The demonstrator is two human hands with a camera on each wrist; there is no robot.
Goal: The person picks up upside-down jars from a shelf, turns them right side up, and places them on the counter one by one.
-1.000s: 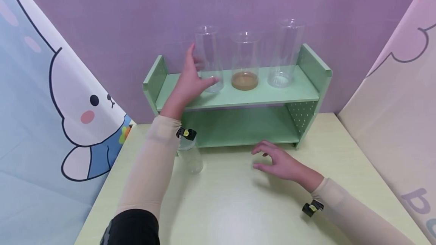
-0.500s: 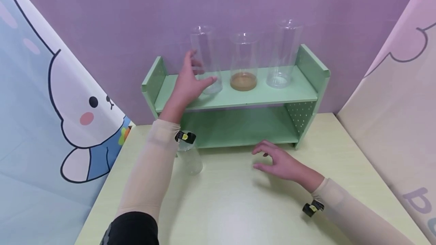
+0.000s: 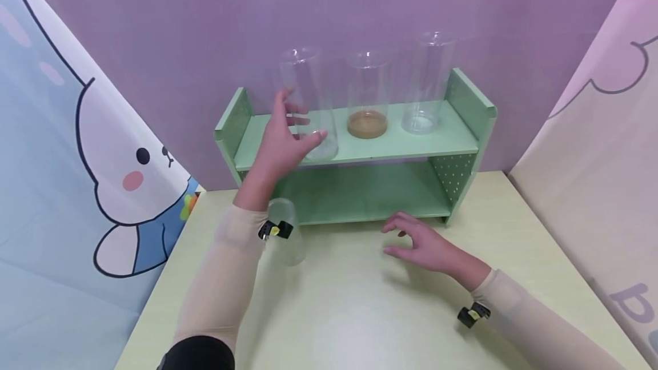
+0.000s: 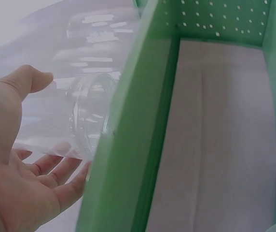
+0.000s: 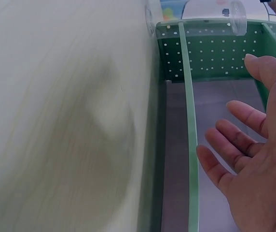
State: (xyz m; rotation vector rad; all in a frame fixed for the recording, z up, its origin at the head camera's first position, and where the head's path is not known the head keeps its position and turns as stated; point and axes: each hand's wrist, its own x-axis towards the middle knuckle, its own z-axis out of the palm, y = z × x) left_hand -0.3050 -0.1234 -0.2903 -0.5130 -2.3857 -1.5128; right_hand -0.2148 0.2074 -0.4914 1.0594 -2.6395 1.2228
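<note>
On the shelf's upper board, my left hand (image 3: pixel 280 141) holds a tall clear cylindrical container (image 3: pixel 303 76), thumb in front and fingers round its far side. The container leans slightly left, its base near the board's front edge. In the left wrist view its ringed base (image 4: pixel 92 104) lies close beside the green board, with the fingers (image 4: pixel 63 171) along one side and the thumb opposite. My right hand (image 3: pixel 418 244) hovers over the table before the shelf, holding nothing, its fingers (image 5: pixel 225 140) loosely bent.
A clear container with a brown base (image 3: pixel 367 124) and a tall clear one (image 3: pixel 426 84) stand to the right on the green two-tier shelf (image 3: pixel 372 187). Another clear container (image 3: pixel 293 250) stands on the table (image 3: pixel 349 313), partly behind the left wrist.
My left hand has come down and toward the front with the container, which now leans left and sits nearer the board's front edge. The right hand has stayed almost still.
</note>
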